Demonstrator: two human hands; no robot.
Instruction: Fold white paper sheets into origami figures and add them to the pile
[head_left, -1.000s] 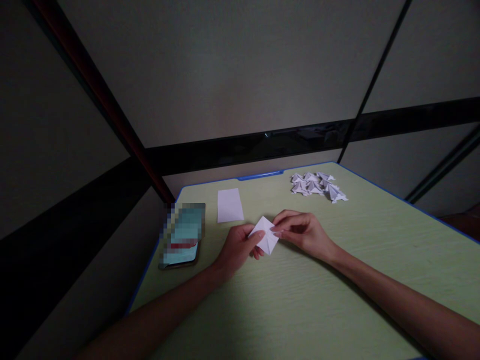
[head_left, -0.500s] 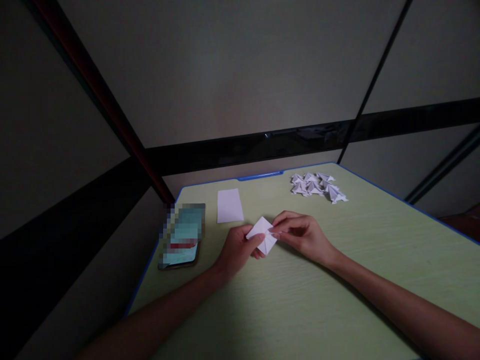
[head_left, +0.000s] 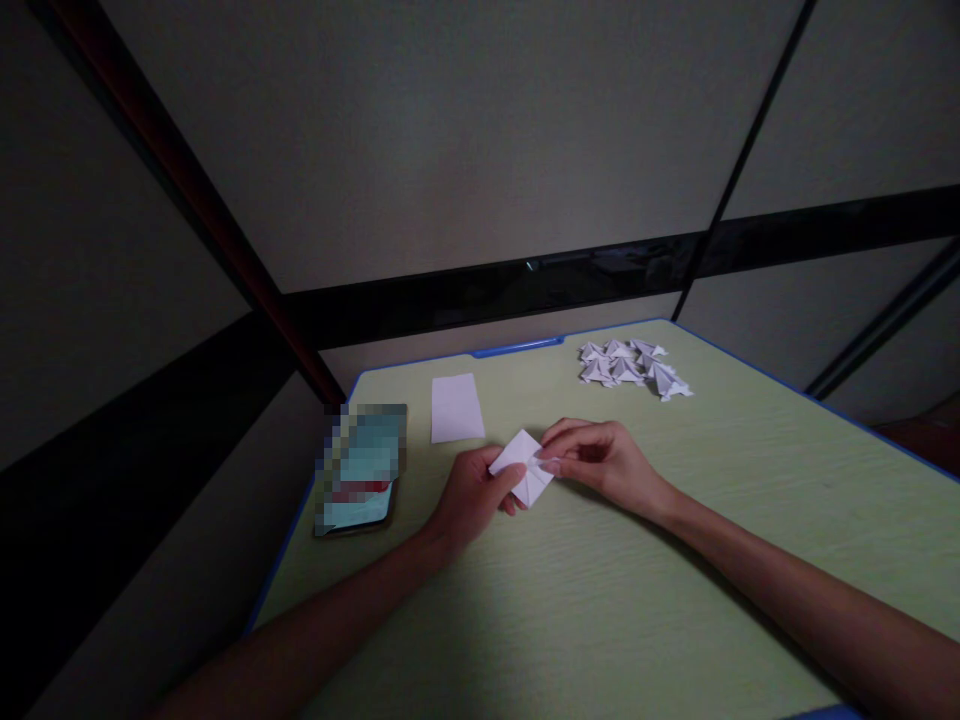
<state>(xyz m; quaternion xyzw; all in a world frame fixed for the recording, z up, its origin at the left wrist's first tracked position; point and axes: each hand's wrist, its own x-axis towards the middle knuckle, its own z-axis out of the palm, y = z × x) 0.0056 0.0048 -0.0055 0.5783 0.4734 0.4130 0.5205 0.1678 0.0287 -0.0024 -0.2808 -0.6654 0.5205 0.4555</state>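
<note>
A small white folded paper (head_left: 523, 448), diamond-shaped with crease lines, is held between my two hands just above the table. My left hand (head_left: 478, 497) grips its left side, with the thumb on top and the fingers underneath. At its right corner, my right hand (head_left: 604, 460) pinches a flap between thumb and fingertips. The fingers partly cover both edges of the paper.
Beyond my left hand lies a white rectangular paper sheet (head_left: 457, 408). A phone (head_left: 367, 480), partly pixelated, rests at the table's left edge. Several folded white paper figures (head_left: 626, 368) stand at the back right of the pale green table (head_left: 720, 450), near the wall (head_left: 480, 150).
My right thumb and fingers have closed a little more on the paper's right corner. Otherwise the hands and paper keep almost the same place; the whole view has shifted slightly.
</note>
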